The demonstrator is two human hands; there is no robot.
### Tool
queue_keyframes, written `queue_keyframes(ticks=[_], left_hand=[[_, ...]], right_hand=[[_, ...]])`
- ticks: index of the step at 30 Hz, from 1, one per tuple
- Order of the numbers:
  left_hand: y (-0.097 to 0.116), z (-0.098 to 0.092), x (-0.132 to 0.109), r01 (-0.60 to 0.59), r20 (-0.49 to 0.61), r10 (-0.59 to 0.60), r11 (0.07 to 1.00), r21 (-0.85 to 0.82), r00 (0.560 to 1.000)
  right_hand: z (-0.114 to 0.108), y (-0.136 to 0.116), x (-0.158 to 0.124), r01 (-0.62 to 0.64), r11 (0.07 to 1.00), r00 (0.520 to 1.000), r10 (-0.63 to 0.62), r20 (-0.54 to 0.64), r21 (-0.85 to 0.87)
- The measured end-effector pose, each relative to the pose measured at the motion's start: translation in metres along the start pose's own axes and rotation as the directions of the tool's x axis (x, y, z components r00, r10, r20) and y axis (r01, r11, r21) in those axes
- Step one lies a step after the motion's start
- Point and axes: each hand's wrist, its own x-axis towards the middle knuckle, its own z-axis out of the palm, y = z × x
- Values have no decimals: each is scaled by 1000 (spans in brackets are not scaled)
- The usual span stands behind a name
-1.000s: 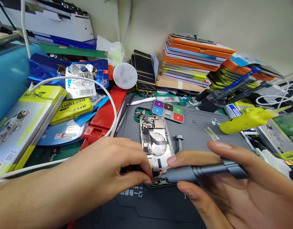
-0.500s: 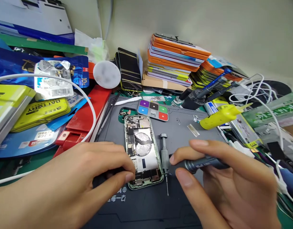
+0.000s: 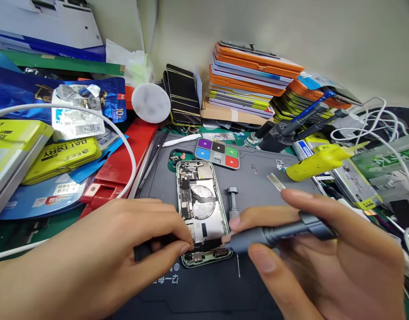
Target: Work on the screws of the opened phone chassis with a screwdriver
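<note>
An opened phone housing point(image 3: 207, 218) lies on the dark mat, its boards and a round coil showing. My left hand point(image 3: 141, 249) rests at the phone's lower left edge, thumb and forefinger pressed together; anything between them is hidden. In my right hand point(image 3: 311, 249) is a grey screwdriver point(image 3: 274, 233), held between the fingers and thumb, its front end over the phone's lower right part. The driver's tip is too blurred to make out. A second screwdriver point(image 3: 233, 200) lies beside the phone's right edge, partly behind my right fingers.
Beyond the phone sits a coloured screw tray point(image 3: 218, 153). A yellow bottle point(image 3: 318, 164) lies at the right. Stacked orange cases point(image 3: 251, 66) stand at the back. Yellow battery boxes point(image 3: 67, 155), a red tool point(image 3: 114, 178) and a white cable point(image 3: 124, 144) crowd the left.
My right hand's screwdriver has moved left and now reaches over the phone's lower right corner, covering part of the lying screwdriver. My left hand stays at the phone. The view has shifted slightly.
</note>
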Motion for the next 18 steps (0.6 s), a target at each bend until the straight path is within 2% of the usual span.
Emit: queue_keyframes(ticks=[3,12,15,18], left_hand=[[-3,0,2,15,13,-15,999,-50,1000],[2,-7,6,-1,46,2,999,-39,999],[1,-7,6,-14,44,15,1000,-19,999],[1,-8,5,-18,57,19,1000,-14,998]], right_hand=[[4,1,6,-17,1000,999,18,-39,16],[17,7,12,-32,998,998,35,-50,47],[15,7,9,-32,999,999,34,-27,40],[14,6,5,27,997,999,-28,19,70]])
